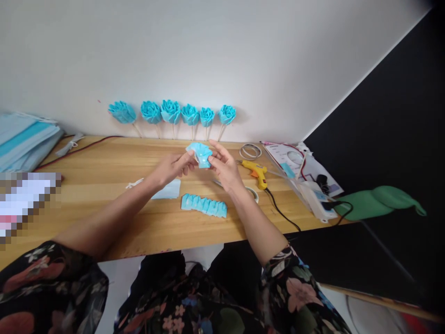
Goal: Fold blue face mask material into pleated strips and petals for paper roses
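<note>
Above the middle of the wooden table, my left hand (177, 165) and my right hand (224, 164) hold a pleated light-blue strip (200, 152) between them. The left fingers pinch its left end, and the right thumb and fingers grip its right end. The strip curves upward in a fan shape. Below the hands lies a second folded blue strip (204, 205), its pleats overlapping in a row. A flat pale-blue mask piece (168, 189) rests under my left wrist, partly hidden by the forearm.
Several blue flowers on sticks (170, 112) lean against the wall. A yellow glue gun (255, 172) lies to the right, its cord running to a power strip (315, 202). Coiled white bands (250, 151), papers (285, 160) and a green pouch (373, 204) are nearby. Blue masks (26, 141) are stacked at left.
</note>
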Demonstrator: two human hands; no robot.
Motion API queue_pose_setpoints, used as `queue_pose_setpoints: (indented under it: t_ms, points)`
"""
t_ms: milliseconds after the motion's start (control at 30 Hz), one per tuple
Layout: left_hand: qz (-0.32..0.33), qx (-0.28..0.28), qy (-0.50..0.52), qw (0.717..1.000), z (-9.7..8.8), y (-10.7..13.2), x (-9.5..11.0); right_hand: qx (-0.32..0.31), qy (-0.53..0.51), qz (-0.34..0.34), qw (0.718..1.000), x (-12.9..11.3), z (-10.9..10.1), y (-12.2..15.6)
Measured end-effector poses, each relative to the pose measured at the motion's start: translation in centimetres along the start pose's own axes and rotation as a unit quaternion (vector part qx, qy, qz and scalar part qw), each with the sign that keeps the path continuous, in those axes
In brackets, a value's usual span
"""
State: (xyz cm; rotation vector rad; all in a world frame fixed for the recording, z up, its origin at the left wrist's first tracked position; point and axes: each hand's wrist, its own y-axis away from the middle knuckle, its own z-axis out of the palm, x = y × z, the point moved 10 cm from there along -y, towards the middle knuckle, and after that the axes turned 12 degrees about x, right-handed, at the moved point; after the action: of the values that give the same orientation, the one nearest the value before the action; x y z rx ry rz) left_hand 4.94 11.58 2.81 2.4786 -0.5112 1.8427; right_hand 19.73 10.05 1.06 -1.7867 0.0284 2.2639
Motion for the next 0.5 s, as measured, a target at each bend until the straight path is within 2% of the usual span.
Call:
queue_pose_setpoints:
  t_ms: [67,133,400,500]
  points:
    - [-0.044,-0.024,0.032,0.998,0.8,0.1,-0.9,0.000,0.005,0.001,1.000,0.1,0.1,0.1]
    - [-0.061,-0.025,0.058,0.996,0.9,0.1,-1.0,-0.002,0.011,0.000,1.000,0.2,0.3,0.2]
    - [-0.063,0.028,0.079,0.995,-0.1,0.1,-0.4,-0.025,0.019,0.001,0.999,0.3,0.9,0.6]
    - [-0.042,0.035,0.070,0.996,-0.1,0.1,-0.1,-0.030,0.034,0.006,0.999,0.4,1.0,0.7]
